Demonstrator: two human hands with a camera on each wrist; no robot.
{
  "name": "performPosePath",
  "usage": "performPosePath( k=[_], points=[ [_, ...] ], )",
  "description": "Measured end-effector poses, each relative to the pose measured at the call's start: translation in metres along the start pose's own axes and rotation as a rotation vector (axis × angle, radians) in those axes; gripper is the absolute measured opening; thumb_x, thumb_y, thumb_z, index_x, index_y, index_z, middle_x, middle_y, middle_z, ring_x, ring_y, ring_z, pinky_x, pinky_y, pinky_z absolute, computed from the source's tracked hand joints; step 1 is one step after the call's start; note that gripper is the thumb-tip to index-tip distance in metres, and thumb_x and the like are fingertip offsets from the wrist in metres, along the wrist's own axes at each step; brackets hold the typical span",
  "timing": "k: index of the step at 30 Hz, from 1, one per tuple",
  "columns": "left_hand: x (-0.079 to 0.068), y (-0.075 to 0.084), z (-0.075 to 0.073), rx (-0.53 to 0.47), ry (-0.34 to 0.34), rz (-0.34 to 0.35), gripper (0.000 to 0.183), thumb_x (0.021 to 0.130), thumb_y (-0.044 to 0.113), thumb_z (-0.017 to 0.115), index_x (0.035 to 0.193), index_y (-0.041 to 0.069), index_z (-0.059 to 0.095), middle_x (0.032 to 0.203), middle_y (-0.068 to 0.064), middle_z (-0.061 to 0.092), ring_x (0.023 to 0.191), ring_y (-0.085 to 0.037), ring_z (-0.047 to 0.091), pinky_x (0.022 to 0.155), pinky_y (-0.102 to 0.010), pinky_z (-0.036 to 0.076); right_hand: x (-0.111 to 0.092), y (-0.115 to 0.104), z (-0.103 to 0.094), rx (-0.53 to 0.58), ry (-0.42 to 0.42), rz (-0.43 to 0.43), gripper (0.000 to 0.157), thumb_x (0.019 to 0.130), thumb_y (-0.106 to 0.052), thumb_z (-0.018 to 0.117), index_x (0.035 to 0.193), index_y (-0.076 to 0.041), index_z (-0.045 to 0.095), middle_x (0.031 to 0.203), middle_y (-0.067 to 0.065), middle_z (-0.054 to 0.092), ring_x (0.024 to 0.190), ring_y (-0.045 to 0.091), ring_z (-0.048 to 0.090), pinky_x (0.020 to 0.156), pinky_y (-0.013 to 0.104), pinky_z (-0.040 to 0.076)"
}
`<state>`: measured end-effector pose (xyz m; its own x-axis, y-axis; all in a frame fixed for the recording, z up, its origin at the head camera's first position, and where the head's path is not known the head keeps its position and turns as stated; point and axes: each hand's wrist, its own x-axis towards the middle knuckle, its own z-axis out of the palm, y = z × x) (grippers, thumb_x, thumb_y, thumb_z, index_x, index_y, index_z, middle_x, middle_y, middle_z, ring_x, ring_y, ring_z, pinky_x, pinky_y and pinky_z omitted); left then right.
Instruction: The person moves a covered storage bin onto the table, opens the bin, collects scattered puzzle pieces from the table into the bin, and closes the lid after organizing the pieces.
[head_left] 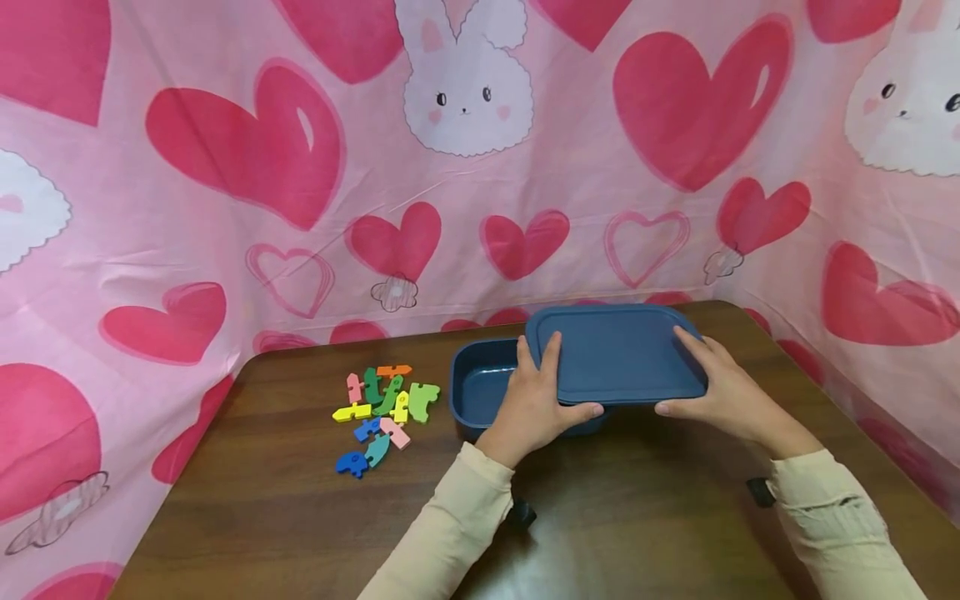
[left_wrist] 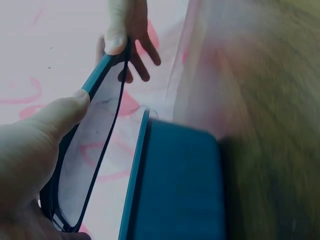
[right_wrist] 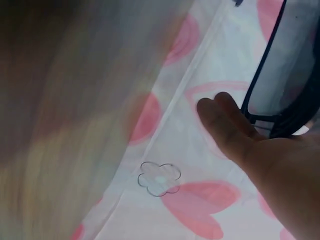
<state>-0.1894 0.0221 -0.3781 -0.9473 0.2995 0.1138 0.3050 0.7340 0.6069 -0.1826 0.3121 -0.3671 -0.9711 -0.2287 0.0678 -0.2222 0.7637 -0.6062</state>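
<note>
right of centre, the left hand (head_left: pixel 528 402) and right hand (head_left: pixel 723 392) pinch opposite ends of the lid (head_left: pixel 622 354), likely to balance it above the box (head_left: pixel 465 428).

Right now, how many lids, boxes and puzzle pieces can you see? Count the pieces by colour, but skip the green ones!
Lid: 1
Box: 1
Orange piece: 1
Pink pieces: 2
Yellow pieces: 2
Blue pieces: 2
Turquoise piece: 1
Total: 10
</note>
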Motion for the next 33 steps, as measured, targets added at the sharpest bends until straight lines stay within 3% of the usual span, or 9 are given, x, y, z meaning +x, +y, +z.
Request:
performPosePath(
  k=[13,26,33],
  points=[
    [0.012,0.038,0.037,0.009,-0.005,-0.042,0.114,0.076,0.064,0.077,0.163,0.031,0.009,0.167,-0.015,-0.001,0.136,-0.042,0.042,0.096,-0.048,0.05,-0.015,0.042,-0.021,-0.092,0.086,0.005,0.123,0.073,-0.044,0.088,0.162,-0.01,0.012,0.154,0.04,0.008,0.126,0.065,0.024,0.086,0.079,0.035],
    [0.022,0.071,0.08,0.049,0.101,-0.016,0.109,0.078,0.065,0.074,0.162,0.029,0.016,0.164,-0.017,0.018,0.124,-0.035,0.056,0.092,-0.038,0.053,-0.033,0.089,-0.042,-0.071,0.079,-0.003,0.108,0.078,-0.033,0.085,0.159,-0.003,0.021,0.152,0.039,0.015,0.128,0.063,0.02,0.086,0.081,0.033],
    [0.024,0.087,0.091,0.059,0.078,-0.017,0.103,0.082,0.061,0.074,0.162,0.03,0.016,0.163,-0.018,0.02,0.123,-0.03,0.057,0.091,-0.034,0.053,-0.038,0.107,-0.055,-0.053,0.045,-0.002,0.105,0.078,-0.027,0.085,0.157,0.001,0.022,0.151,0.038,0.02,0.128,0.06,0.02,0.086,0.082,0.032]
  ],
)
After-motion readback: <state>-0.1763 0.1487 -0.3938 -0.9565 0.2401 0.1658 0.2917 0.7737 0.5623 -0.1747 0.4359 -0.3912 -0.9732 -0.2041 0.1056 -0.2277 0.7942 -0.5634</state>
